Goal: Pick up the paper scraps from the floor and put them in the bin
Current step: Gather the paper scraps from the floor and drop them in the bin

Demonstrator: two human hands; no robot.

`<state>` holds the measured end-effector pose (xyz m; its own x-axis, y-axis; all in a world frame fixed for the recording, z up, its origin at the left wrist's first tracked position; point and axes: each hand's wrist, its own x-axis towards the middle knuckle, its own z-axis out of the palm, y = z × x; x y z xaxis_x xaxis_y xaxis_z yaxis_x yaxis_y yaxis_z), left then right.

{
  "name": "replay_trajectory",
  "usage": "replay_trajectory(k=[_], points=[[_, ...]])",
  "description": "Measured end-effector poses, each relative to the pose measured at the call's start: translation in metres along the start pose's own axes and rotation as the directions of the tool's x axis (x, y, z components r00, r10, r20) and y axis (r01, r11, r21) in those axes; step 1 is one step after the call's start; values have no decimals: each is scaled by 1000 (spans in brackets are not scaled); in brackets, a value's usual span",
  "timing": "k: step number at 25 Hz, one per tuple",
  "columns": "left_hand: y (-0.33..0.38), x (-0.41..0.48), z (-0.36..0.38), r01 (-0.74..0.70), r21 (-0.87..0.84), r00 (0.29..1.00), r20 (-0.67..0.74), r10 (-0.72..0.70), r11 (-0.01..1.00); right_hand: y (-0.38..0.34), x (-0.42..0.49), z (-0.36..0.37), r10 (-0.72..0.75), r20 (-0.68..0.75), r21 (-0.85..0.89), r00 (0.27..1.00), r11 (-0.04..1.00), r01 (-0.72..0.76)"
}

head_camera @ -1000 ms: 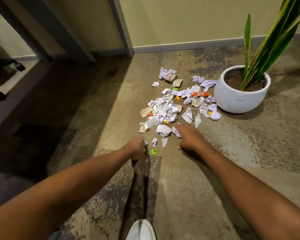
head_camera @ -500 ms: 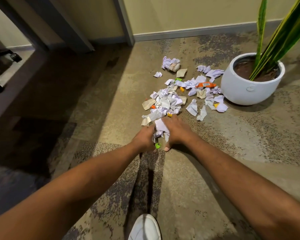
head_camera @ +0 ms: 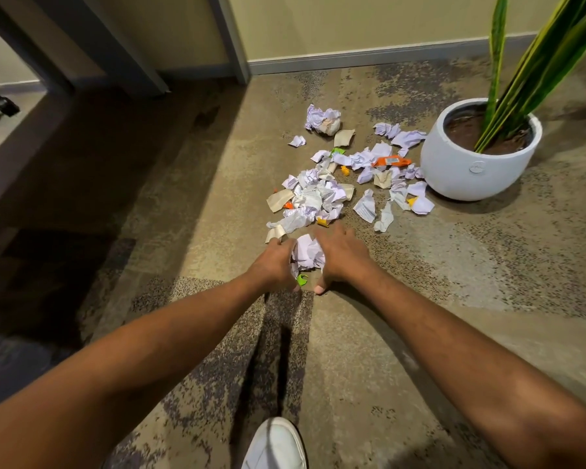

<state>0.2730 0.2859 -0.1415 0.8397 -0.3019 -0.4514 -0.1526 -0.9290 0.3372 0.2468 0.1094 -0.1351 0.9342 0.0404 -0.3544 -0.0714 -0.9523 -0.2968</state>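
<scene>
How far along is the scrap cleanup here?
Done: nothing visibly binned; no bin is in view. In hand: the left hand grips and the right hand presses a bunch of white scraps at the near edge of the main pile. Left: that pile, spread across the floor toward the plant pot.

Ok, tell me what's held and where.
A wad of paper scraps, squeezed between both hands: left hand cups its left side, right hand presses its right side.
</scene>
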Motion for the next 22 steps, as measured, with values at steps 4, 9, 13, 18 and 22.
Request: replay_trajectory(k=[4, 9, 13, 18, 22], points=[[4, 3, -3, -7, 17, 1000, 3, 7, 1000, 2, 2, 6, -20, 38, 33, 999, 999, 19], [12, 1, 1, -82, -16, 987, -142, 79, 996, -10, 2, 18, -87, -65, 125, 994, 988, 95], [11, -4, 12, -58, -126, 975, -219, 30, 990, -9, -3, 25, -146, -139, 153, 980, 974, 167], [12, -3, 6, -4, -271, 980, -192, -50, 963, 0, -5, 24, -121, -159, 312, 980, 935, 166], [22, 1, -8, -69, -299, 990, -142, 27, 952, 14, -9, 22, 3, -176, 499, 984, 862, 86]])
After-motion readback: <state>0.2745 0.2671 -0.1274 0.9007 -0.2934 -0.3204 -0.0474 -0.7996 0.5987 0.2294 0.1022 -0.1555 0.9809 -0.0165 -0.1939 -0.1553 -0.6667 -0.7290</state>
